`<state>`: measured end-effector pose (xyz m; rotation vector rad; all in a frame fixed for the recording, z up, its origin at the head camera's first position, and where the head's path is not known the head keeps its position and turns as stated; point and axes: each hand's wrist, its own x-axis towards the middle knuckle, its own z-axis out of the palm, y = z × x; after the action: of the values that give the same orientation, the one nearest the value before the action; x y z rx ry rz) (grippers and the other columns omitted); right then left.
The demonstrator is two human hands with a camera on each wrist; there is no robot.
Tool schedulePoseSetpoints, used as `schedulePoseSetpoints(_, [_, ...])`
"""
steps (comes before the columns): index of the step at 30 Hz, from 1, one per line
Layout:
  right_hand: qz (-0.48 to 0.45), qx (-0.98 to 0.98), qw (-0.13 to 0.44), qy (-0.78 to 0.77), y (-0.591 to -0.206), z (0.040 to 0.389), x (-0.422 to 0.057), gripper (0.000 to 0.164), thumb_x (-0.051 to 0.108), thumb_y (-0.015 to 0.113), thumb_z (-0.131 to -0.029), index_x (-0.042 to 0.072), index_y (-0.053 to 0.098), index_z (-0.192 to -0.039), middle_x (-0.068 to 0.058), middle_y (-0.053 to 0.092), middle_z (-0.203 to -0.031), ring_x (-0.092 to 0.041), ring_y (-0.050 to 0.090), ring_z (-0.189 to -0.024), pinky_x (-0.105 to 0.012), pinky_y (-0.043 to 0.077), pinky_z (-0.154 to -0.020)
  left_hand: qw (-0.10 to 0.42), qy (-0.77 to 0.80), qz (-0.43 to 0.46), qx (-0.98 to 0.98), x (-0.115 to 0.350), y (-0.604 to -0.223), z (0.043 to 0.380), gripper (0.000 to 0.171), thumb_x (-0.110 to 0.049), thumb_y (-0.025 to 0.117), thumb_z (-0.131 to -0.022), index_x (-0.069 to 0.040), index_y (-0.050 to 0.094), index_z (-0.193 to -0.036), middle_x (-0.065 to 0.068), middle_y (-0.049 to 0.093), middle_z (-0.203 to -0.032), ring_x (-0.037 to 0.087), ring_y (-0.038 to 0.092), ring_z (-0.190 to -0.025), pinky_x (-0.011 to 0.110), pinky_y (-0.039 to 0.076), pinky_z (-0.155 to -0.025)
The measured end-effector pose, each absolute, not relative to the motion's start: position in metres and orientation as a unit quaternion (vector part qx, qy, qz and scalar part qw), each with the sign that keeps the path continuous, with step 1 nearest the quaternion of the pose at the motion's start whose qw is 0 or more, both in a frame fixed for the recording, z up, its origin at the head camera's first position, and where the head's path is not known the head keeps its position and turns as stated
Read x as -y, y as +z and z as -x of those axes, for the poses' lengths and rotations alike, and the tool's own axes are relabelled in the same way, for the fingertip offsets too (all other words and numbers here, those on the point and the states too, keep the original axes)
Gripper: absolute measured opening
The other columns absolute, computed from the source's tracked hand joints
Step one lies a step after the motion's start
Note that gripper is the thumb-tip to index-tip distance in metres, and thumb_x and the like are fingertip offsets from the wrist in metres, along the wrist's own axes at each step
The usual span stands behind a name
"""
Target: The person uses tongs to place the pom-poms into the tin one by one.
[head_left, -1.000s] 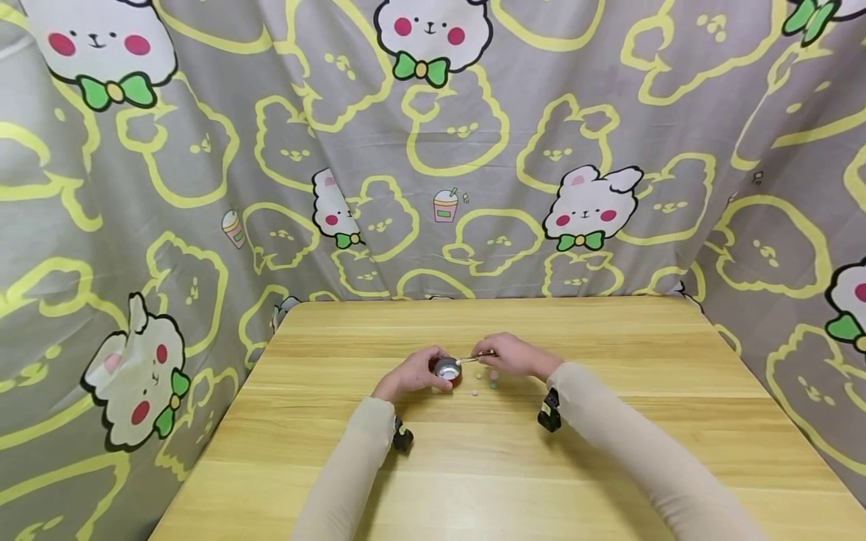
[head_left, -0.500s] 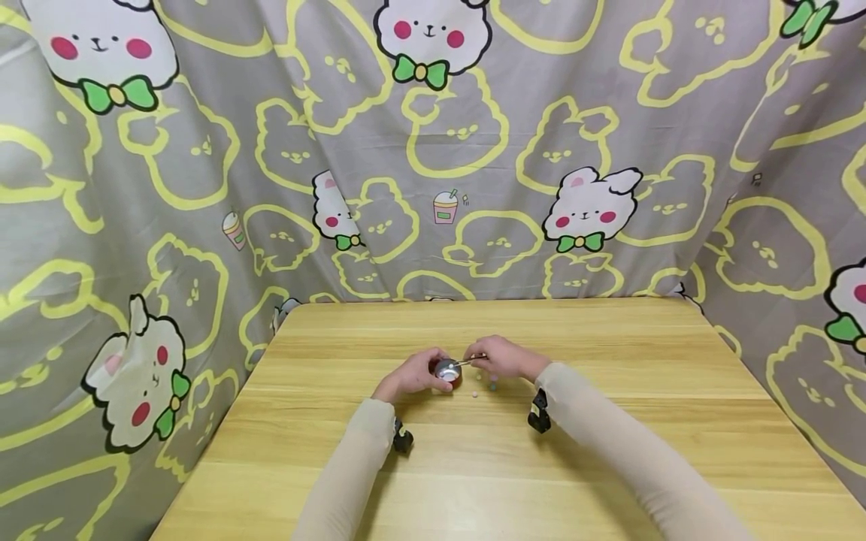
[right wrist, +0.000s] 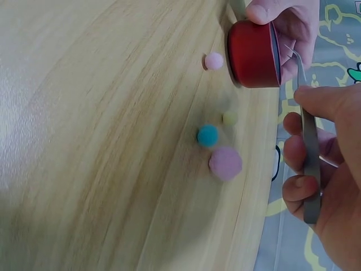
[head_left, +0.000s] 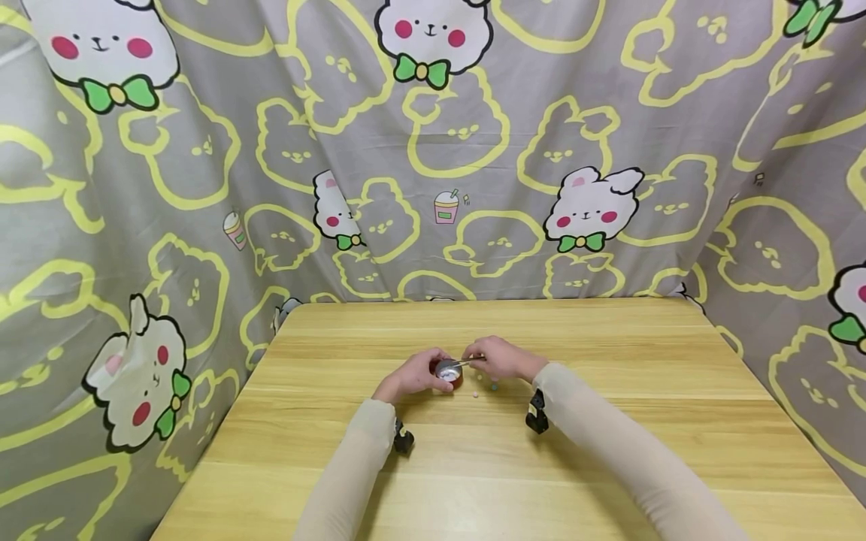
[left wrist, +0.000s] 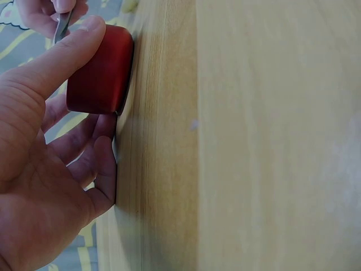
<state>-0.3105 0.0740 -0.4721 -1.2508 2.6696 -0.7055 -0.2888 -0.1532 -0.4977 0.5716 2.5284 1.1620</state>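
A small round red tin (right wrist: 254,55), silvery inside, stands on the wooden table. My left hand (head_left: 417,371) grips it, with the thumb on the near side and the fingers curled round behind. In my right hand (head_left: 503,358) I pinch metal tweezers (right wrist: 310,152) between thumb and fingers. Their bent tip reaches over the tin's open top. Beside the tin lie several pompoms: a pale pink pompom (right wrist: 214,61), a yellow pompom (right wrist: 229,118), a blue pompom (right wrist: 207,135) and a larger purple-pink pompom (right wrist: 225,163).
The wooden table (head_left: 433,481) extends on all sides of the hands. Behind it and at both sides hangs a grey curtain (head_left: 473,150) with cartoon bears. A black wrist camera (head_left: 403,438) sits on the left wrist, another black camera (head_left: 537,412) on the right.
My right hand has moved left with the tweezers, so their tip now reaches inside the tin. The whitish ball at the tip no longer shows there. My left hand and the tin stay in place.
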Motion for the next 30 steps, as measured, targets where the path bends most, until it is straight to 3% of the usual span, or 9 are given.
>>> schedulePoseSetpoints(9, [0.401, -0.881, 0.064, -0.244, -0.469, 0.308, -0.078, 0.016, 0.013, 0.06, -0.094, 0.01, 0.068, -0.107, 0.001, 0.061, -0.093, -0.01, 0.055, -0.079, -0.03, 0.046, -0.071, 0.151, 0.405, -0.198, -0.88, 0.153, -0.498, 0.288, 0.046, -0.018, 0.081, -0.076, -0.012, 0.057, -0.115, 0.0, 0.059, -0.106, 0.016, 0.054, -0.099, 0.037, 0.041, -0.09])
schedulePoseSetpoints(20, [0.418, -0.877, 0.033, -0.234, -0.465, 0.308, -0.097, 0.018, 0.013, 0.058, -0.094, 0.008, 0.068, -0.108, -0.002, 0.064, -0.101, -0.014, 0.059, -0.09, -0.034, 0.048, -0.079, 0.146, 0.406, -0.201, -0.879, 0.154, -0.498, 0.287, 0.046, -0.018, 0.081, -0.076, -0.012, 0.057, -0.115, 0.002, 0.06, -0.107, 0.017, 0.054, -0.098, 0.037, 0.041, -0.09])
schedulePoseSetpoints(30, [0.406, -0.883, 0.028, -0.231, -0.465, 0.304, -0.12, 0.018, 0.012, 0.058, -0.093, 0.008, 0.068, -0.107, -0.004, 0.064, -0.101, -0.017, 0.06, -0.091, -0.037, 0.048, -0.079, 0.141, 0.411, -0.207, -0.877, 0.154, -0.499, 0.288, 0.046, -0.017, 0.081, -0.075, -0.011, 0.057, -0.114, 0.002, 0.06, -0.106, 0.016, 0.055, -0.097, 0.035, 0.043, -0.088])
